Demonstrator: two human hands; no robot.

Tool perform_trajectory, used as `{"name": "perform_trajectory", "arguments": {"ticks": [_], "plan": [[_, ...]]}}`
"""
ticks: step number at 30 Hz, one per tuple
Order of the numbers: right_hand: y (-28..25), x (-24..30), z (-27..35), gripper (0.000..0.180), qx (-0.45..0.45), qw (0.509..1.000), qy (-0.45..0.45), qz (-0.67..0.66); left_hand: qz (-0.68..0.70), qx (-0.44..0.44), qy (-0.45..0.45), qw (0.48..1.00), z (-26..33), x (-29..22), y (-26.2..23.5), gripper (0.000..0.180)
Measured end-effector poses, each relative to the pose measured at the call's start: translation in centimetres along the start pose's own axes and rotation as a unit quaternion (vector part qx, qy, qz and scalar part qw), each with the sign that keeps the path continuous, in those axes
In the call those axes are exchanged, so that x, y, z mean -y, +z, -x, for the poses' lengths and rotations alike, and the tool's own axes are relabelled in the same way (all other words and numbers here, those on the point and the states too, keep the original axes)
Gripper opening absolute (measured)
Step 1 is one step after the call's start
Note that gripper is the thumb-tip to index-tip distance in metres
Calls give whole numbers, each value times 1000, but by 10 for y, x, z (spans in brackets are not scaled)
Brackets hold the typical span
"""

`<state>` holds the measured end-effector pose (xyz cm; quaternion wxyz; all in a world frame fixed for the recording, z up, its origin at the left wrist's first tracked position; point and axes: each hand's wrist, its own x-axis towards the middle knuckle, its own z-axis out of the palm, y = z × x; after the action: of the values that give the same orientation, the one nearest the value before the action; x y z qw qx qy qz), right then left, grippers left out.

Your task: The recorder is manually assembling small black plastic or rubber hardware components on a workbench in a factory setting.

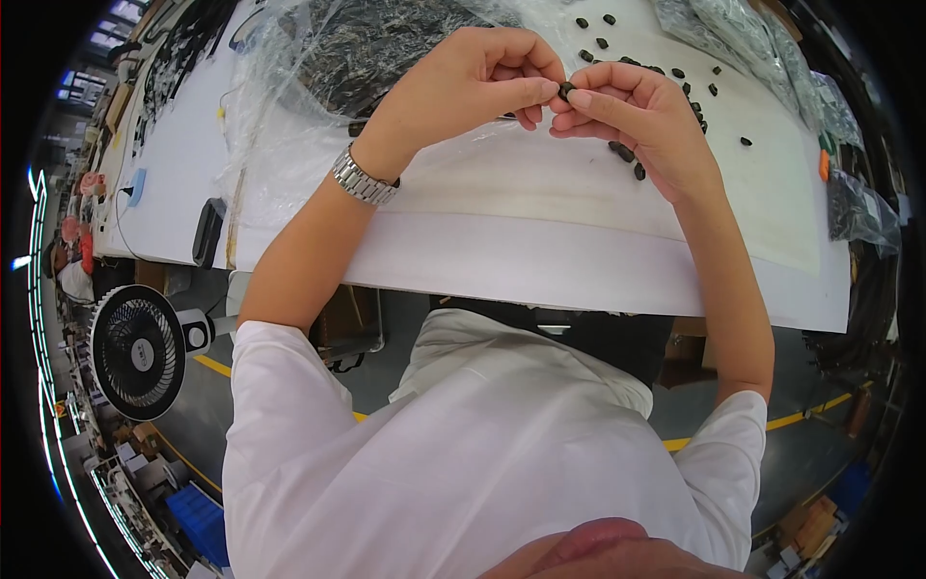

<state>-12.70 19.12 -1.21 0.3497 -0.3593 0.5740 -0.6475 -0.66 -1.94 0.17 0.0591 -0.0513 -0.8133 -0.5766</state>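
Over the white tabletop (540, 188), my two hands meet at their fingertips around one small black part (566, 91). My right hand (641, 111) pinches it between thumb and fingers. My left hand (473, 82) is closed in a pinch at the part's other side, its thumb and forefinger pressed together against it. The part's exact kind is too small to make out. Similar loose black pieces (622, 151) lie scattered under and beyond my right hand. Behind my left hand lies a clear plastic bag (333, 43) full of dark pieces. A metal watch (362, 178) circles my left wrist.
A black fan (142, 352) stands off the table's left edge. Near that edge are a dark flat device (207, 233) and a small blue block (138, 187). Dark strands (183, 48) lie far left. Clear bags (861, 210) and an orange-handled item (825, 164) are at the right.
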Motion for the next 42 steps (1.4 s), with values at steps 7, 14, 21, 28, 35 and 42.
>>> {"name": "perform_trajectory", "arguments": {"ticks": [7, 14, 21, 28, 35, 42], "plan": [[6, 18, 6, 21, 32, 998, 24, 50, 118, 113, 1, 987, -3, 11, -6, 16], [10, 15, 11, 18, 3, 991, 25, 128, 179, 139, -50, 973, -6, 15, -1, 15], [18, 17, 16, 18, -18, 978, 35, 205, 143, 122, -82, 979, -1, 1, 4, 14], [29, -3, 11, 11, -74, 932, -113, 338, -156, -93, 67, 981, 5, 9, 32, 13], [24, -6, 8, 8, -165, 864, -230, 416, 31, -133, 66, 988, 5, -8, 38, 11], [21, -3, 9, 6, -163, 845, -352, 369, 334, 47, -23, 941, 0, 1, 17, 20]]}}
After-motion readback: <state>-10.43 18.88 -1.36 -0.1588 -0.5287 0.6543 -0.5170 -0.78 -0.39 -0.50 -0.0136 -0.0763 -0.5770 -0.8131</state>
